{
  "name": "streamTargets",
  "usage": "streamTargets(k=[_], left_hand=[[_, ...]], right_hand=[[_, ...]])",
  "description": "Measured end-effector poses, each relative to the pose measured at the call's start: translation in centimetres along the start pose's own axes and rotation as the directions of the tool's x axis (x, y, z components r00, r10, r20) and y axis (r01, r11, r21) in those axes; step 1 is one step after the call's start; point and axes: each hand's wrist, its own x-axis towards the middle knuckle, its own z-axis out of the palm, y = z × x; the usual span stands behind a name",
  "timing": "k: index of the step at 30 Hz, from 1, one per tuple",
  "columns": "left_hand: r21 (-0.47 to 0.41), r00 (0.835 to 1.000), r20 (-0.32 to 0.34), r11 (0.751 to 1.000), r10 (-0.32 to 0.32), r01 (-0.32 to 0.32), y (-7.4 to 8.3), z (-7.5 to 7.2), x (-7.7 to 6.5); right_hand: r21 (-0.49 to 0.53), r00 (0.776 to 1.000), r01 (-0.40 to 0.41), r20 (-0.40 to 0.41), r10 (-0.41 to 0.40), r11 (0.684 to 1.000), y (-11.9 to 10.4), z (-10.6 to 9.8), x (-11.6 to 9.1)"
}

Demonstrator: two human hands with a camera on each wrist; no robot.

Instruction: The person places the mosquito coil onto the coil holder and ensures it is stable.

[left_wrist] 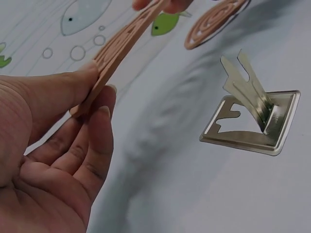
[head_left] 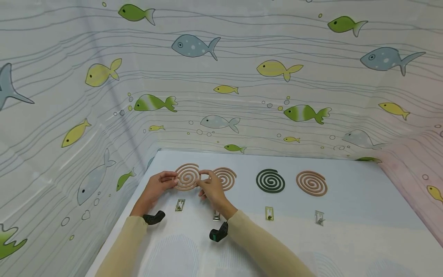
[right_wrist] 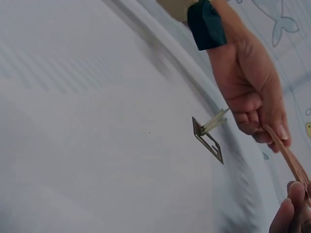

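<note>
Between my two hands a brown mosquito coil (head_left: 187,177) is held by its opposite edges, tilted up above the white table. My left hand (head_left: 157,189) pinches the left edge between thumb and fingers, as the left wrist view shows with the coil (left_wrist: 116,53) nearly edge-on. The right hand (head_left: 214,190) pinches the other edge; its fingertips (right_wrist: 290,206) show at the lower corner of the right wrist view. Below the held coil stands a metal coil stand (head_left: 180,205) with its prong bent upright. Another brown coil (head_left: 228,179) lies partly behind the right hand.
Farther right on the table (head_left: 367,192) lie a dark green coil (head_left: 270,181) and a brown coil (head_left: 312,183). Metal stands (head_left: 269,213) (head_left: 320,218) sit before them; another stand (head_left: 217,216) is partly hidden by the right wrist. Fish-printed walls (head_left: 249,46) enclose the table's back and sides.
</note>
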Motion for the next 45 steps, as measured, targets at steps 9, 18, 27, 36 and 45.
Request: streamTargets(k=[9,18,27,36,45], left_hand=[[-0.034,0.998,0.051,0.999,0.038,-0.036,0.3,0.1,-0.6],[-0.029,0.996,0.078,0.998,0.053,-0.051,0.0,-0.2,-1.3],[-0.004,0.995,0.088,0.999,0.049,-0.049,-0.4,-0.7,-1.8],[-0.023,0.995,0.091,0.999,0.049,-0.048,-0.4,-0.5,-2.2],[-0.010,0.994,0.099,0.999,0.052,-0.052,-0.2,-0.5,-3.0]], right_hand=[[-0.059,1.000,0.015,-0.009,-0.015,0.998,0.0,-0.4,-0.5],[-0.100,0.998,0.057,0.027,-0.055,0.993,-0.1,-0.4,-1.1],[-0.133,0.996,0.081,0.038,-0.077,0.988,0.0,-0.2,-1.5],[-0.132,0.996,0.088,0.045,-0.083,0.987,0.3,-0.2,-1.8],[-0.125,0.996,0.083,0.054,-0.077,0.989,0.6,-0.2,-2.3]])
